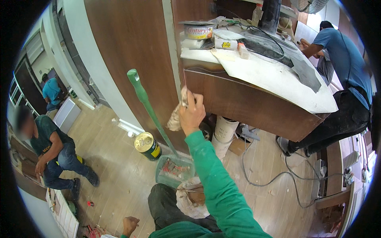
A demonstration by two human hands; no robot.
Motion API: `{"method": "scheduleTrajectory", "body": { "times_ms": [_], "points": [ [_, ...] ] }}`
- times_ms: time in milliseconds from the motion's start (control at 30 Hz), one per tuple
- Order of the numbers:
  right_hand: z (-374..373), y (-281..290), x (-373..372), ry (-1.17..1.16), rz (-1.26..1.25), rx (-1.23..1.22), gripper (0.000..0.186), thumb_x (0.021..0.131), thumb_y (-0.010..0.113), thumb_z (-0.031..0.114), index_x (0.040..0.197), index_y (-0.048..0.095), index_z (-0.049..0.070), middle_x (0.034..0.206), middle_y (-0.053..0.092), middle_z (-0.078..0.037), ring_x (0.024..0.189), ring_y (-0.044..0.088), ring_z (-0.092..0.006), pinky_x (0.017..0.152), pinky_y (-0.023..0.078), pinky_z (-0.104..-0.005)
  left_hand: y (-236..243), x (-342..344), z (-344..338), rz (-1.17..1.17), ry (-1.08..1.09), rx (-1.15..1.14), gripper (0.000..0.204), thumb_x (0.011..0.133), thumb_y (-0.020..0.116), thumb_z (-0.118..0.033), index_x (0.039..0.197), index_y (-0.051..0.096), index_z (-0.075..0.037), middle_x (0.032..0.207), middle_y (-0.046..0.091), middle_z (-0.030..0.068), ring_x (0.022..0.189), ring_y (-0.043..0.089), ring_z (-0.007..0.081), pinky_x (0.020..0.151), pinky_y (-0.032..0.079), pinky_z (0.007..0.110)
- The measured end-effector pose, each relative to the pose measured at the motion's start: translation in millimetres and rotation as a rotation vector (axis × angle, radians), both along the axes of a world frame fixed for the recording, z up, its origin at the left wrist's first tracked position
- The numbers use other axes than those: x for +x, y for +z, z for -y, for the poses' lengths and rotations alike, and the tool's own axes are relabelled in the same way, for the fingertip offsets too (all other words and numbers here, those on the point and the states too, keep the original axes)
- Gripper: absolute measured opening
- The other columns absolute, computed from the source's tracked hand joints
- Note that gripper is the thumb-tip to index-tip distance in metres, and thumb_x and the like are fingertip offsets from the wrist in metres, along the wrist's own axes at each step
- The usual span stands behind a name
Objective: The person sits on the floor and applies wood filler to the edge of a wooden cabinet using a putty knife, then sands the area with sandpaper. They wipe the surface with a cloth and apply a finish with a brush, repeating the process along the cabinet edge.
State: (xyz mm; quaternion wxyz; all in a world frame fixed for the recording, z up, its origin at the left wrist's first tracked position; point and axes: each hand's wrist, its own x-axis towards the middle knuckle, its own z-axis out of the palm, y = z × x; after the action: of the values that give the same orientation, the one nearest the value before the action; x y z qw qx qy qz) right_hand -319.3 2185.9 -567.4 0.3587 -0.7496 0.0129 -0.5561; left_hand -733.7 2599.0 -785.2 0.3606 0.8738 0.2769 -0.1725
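My right hand (pixel 191 111) grips a crumpled beige cloth (pixel 174 119) against the left end of a brown wooden counter front (pixel 254 95), where it meets a pale vertical strip. My left hand (pixel 130 224) is low at the bottom edge, fingers curled; what it holds, if anything, is hidden. A green long handle (pixel 145 99) leans upright beside the wall panel, reaching down to a translucent green dustpan (pixel 166 172) with debris. A crumpled pale bag (pixel 188 204) lies near my knee.
Cluttered white countertop (pixel 289 91), lidded can (pixel 147 146), white cylinders (pixel 222 137) below the counter, cables (pixel 270 174) across the floor. A co-worker (pixel 63 154) sits at left, another (pixel 53 91) crouches farther back, a third (pixel 337 59) leans over at the right.
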Motion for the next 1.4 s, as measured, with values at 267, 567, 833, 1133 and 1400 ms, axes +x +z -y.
{"method": "scheduleTrajectory", "body": {
  "times_ms": [267,567,833,1133,1400],
  "points": [
    [1.6,76.8,16.1,-0.014,0.189,0.011,0.043,0.069,0.071,0.004,0.111,0.070,0.011,0.102,0.059,-0.010,0.080,0.064,-0.0341,0.070,0.052,-0.0452,-90.7,-42.4,-96.9,-0.150,0.373,-0.378,0.020,0.089,0.075,-0.009,0.089,0.071,0.010,0.073,0.070,0.0165,0.059,0.072,0.0279,0.048,0.057,0.037],
    [7.8,54.8,6.3,0.075,0.052,-0.023,0.046,0.071,0.071,0.004,0.117,0.067,0.007,0.106,0.058,-0.013,0.087,0.065,-0.0376,0.073,0.053,-0.0478,-90.3,-15.3,-52.5,-0.259,0.281,-0.298,0.020,0.091,0.070,-0.005,0.101,0.071,0.013,0.081,0.072,0.0191,0.063,0.073,0.0283,0.052,0.059,0.038],
    [7.5,-6.7,-0.3,0.081,-0.130,0.050,0.035,0.076,0.071,0.005,0.111,0.070,0.007,0.098,0.058,-0.012,0.084,0.065,-0.0368,0.068,0.053,-0.0470,-76.7,4.7,-27.5,-0.199,0.246,-0.333,0.023,0.089,0.071,-0.007,0.099,0.070,0.014,0.084,0.073,0.0195,0.063,0.073,0.0280,0.052,0.059,0.037],
    [4.1,31.7,-13.9,0.033,-0.037,0.042,0.037,0.081,0.070,0.008,0.117,0.071,0.013,0.098,0.058,-0.012,0.084,0.067,-0.0371,0.069,0.054,-0.0461,-96.6,-13.3,-39.8,-0.272,0.314,-0.377,0.023,0.086,0.076,-0.008,0.093,0.071,0.013,0.078,0.072,0.0182,0.062,0.073,0.0274,0.048,0.058,0.035],
    [32.3,4.8,-44.1,0.204,-0.134,0.103,0.033,0.084,0.071,0.012,0.117,0.072,0.011,0.102,0.067,-0.011,0.086,0.069,-0.0344,0.072,0.054,-0.0441,-99.9,-21.3,-36.9,-0.223,0.326,-0.450,0.022,0.089,0.074,-0.010,0.094,0.071,0.011,0.083,0.073,0.0195,0.063,0.074,0.0291,0.050,0.059,0.037]
  ]
}}
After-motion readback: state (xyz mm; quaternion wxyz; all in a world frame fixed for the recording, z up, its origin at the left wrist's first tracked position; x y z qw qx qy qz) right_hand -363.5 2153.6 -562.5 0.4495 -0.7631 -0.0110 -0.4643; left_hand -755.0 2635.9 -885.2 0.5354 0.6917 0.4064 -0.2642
